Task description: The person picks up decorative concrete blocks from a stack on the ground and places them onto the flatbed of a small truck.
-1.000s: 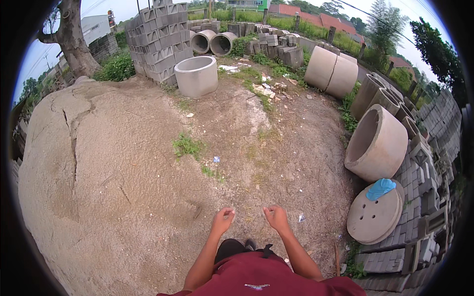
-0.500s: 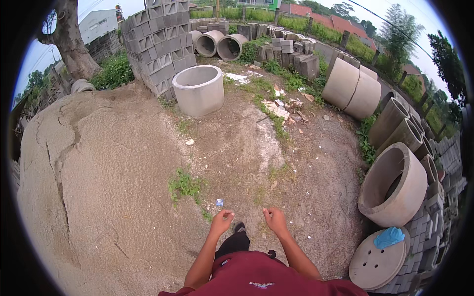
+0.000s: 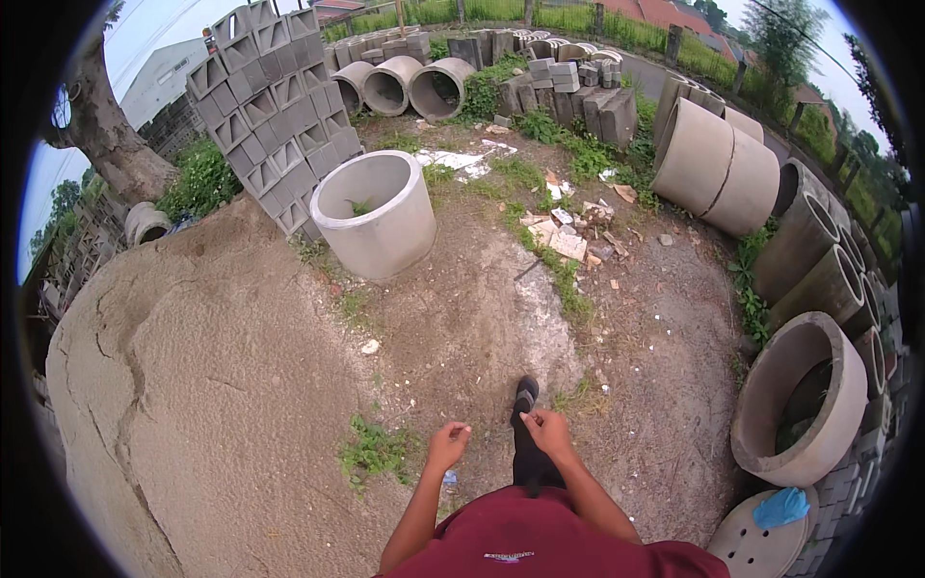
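Note:
Both of my hands are in front of my body, above the dirt ground, and touch nothing. My left hand (image 3: pixel 449 445) has loosely curled fingers with nothing seen in them. Apart from it, my right hand (image 3: pixel 547 432) is curled likewise, thumb and fingertips close together and nothing held. One dark shoe (image 3: pixel 526 387) is stretched forward just beyond my right hand. Beyond both hands, a round concrete ring (image 3: pixel 385 231) stands upright on the ground, hollow, with a little green plant inside. A small blue and white scrap (image 3: pixel 450 477) lies below my left hand.
A sand mound (image 3: pixel 212 385) fills the left. Stacked hollow concrete blocks (image 3: pixel 275 106) lean beside the ring. Paper litter (image 3: pixel 568 236) lies ahead. Concrete pipes (image 3: pixel 718 169) and a tilted ring (image 3: pixel 800 400) line the right, near a round slab (image 3: pixel 766 539) bearing a blue bag (image 3: pixel 780 508).
I have moved forward; the standing ring and the litter are closer. One foot has swung ahead. My hands stay in front, loosely curled, the left one slightly lower in view.

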`<state>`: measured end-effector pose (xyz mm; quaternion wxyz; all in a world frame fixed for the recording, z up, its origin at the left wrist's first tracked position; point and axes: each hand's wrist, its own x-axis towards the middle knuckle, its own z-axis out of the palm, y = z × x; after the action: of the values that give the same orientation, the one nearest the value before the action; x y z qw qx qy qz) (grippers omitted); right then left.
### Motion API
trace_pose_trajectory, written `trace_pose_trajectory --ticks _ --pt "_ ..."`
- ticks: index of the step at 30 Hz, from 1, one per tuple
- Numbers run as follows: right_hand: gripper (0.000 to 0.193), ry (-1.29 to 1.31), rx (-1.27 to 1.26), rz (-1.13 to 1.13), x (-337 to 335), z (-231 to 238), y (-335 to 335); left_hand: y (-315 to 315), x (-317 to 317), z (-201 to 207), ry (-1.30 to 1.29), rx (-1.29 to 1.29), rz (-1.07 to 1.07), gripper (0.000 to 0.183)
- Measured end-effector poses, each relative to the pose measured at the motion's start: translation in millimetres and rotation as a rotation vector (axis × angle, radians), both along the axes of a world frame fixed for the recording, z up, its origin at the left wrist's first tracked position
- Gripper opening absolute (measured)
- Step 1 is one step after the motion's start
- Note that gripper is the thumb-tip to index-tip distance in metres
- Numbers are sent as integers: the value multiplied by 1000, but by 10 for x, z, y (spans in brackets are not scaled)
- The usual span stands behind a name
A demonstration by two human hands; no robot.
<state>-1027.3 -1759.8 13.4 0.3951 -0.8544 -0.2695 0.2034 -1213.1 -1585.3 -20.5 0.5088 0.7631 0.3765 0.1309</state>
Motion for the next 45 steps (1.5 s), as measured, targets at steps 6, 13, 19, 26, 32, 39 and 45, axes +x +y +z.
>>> trace_pose_trajectory --ticks 6,13,19,26,32,39,45 --pt "20 -205 221 41 2117 80 1449 1272 1952 348 17 4 0 34" --pt "23 -121 198 66 3677 607 2829 2646 3874 864 -151 -75 90 29" --pt "24 -144 200 49 4901 481 4025 3812 5198 876 -102 -28 80 30" --pt "22 -153 211 133 6606 790 5911 5713 6674 960 -125 60 28 29" --pt "19 -123 290 152 7856 1056 7441 7178 7880 1346 -196 56 92 29" --pt "46 -34 225 208 9146 516 8968 8405 8921 984 -88 18 212 30" --pt "48 -140 214 381 10589 840 10756 9634 10055 728 -73 -9 355 29"
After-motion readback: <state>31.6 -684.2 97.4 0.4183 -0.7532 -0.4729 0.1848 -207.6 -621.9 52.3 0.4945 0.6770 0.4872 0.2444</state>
